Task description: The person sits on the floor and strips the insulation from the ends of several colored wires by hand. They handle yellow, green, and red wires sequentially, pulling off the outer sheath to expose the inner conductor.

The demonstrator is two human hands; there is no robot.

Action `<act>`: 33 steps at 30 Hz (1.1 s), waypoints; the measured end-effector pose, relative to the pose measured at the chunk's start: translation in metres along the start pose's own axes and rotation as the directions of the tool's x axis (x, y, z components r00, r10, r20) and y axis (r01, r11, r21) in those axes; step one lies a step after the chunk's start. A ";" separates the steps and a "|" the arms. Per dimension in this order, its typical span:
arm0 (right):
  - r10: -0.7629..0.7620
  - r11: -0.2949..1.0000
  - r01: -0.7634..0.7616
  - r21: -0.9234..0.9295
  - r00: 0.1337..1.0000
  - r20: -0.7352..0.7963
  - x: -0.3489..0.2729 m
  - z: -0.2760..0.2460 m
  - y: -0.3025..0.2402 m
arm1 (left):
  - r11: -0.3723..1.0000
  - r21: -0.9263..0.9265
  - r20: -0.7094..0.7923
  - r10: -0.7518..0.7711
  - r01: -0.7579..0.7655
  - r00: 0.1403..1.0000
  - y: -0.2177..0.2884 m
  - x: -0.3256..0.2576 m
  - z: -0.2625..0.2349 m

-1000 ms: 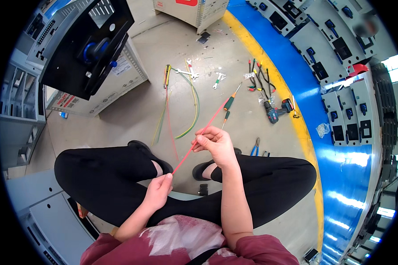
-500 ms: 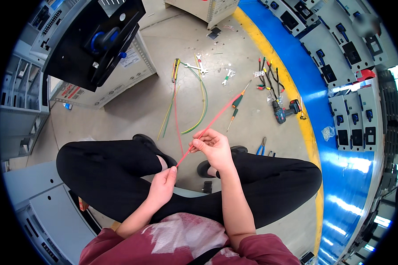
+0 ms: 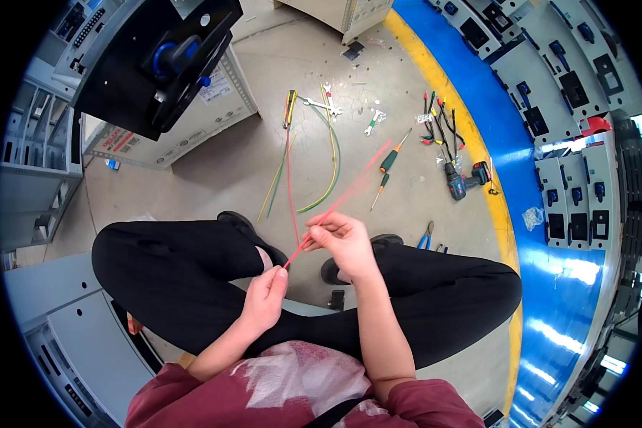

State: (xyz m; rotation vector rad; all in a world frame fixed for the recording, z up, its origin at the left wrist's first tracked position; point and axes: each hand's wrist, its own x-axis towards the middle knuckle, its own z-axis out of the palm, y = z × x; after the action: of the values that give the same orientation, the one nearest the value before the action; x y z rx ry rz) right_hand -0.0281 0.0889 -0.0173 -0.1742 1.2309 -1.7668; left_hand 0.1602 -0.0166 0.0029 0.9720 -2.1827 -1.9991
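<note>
A thin red wire (image 3: pixel 349 190) runs slantwise between my two hands, and its far stretch is smeared by motion. My left hand (image 3: pixel 265 294) pinches it low down, thumb over fingers, between my knees. Slightly higher and to the right, my right hand (image 3: pixel 341 241) has it between thumb and fingertips. Another red length (image 3: pixel 290 171) reaches from the floor down to the hands. It starts by a yellow and black utility knife (image 3: pixel 290 107). Beside it lie yellow and green wires (image 3: pixel 334 160). Whether the two red lengths are one piece I cannot tell.
On the floor lie wrenches (image 3: pixel 329 100), two screwdrivers (image 3: pixel 390 160), a cordless drill (image 3: pixel 465 180), a bundle of black cables (image 3: pixel 444 128) and blue-handled pliers (image 3: pixel 426 235). A metal cabinet (image 3: pixel 185 135) stands at far left. Grey panels (image 3: pixel 574 207) line the right, past a yellow stripe (image 3: pixel 498 221).
The far part of the red wire has swung a little and blurred. Both hands keep nearly the same place and grip; the whole view has shifted slightly.
</note>
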 end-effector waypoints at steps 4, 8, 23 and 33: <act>0.024 0.998 -0.024 0.050 1.000 0.001 0.002 0.004 0.004 | 0.984 0.177 -0.020 0.010 -0.006 1.000 0.003 0.001 -0.001; 0.020 1.000 -0.021 -0.005 1.000 -0.020 0.002 0.001 0.002 | 0.942 0.326 -0.001 0.090 -0.085 0.996 0.008 0.002 0.000; 0.046 0.999 -0.045 -0.025 0.996 0.077 0.004 0.007 0.011 | 0.984 -0.171 0.075 -0.037 0.050 0.996 0.000 0.005 0.001; -0.009 0.999 0.012 -0.048 0.998 0.054 0.004 0.012 0.023 | 0.969 -0.192 0.086 -0.138 0.153 0.987 -0.003 0.007 -0.003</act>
State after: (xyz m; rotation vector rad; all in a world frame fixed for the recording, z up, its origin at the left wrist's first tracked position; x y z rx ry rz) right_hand -0.0096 0.0769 -0.0315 -0.2553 1.2364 -1.7316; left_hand 0.1571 -0.0223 -0.0017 1.0762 -1.9470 -2.2979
